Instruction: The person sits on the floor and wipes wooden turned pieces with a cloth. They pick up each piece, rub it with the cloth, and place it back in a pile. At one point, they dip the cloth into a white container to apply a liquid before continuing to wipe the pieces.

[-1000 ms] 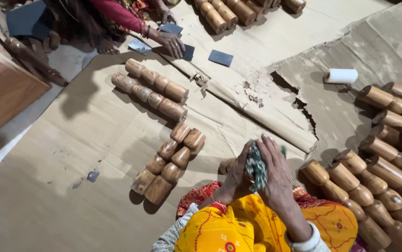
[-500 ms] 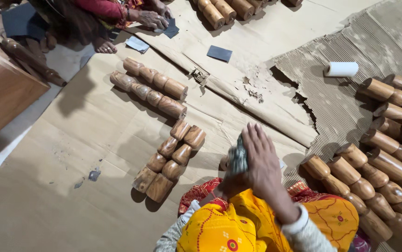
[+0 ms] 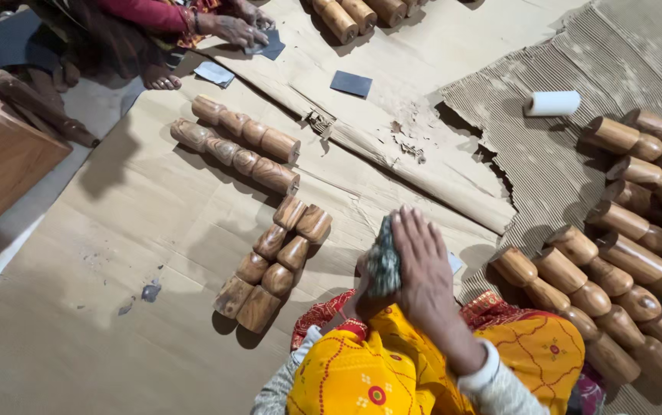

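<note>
My right hand (image 3: pixel 425 270) lies flat, fingers stretched out, and presses a dark grey-green piece of sandpaper (image 3: pixel 383 266) against a turned wooden piece. That piece is almost wholly hidden under the paper and my hands. My left hand (image 3: pixel 358 306) sits just below the sandpaper, only partly visible, curled around the hidden wooden piece. Both hands are above my lap, which is covered in yellow patterned cloth (image 3: pixel 392 369).
Turned wooden legs lie in pairs on the cardboard floor cover: one pair (image 3: pixel 273 261) just left of my hands, another (image 3: pixel 235 142) farther off. A large pile (image 3: pixel 623 261) fills the right. Beyond it are a white roll (image 3: pixel 552 103), loose sandpaper sheets (image 3: pixel 350 83) and another person's hands (image 3: pixel 239 31). A wooden box (image 3: pixel 1 161) stands left.
My right hand has slid the sandpaper a little to the left over the wooden piece, and its fingers now lie flatter. The person at the top keeps working with both hands.
</note>
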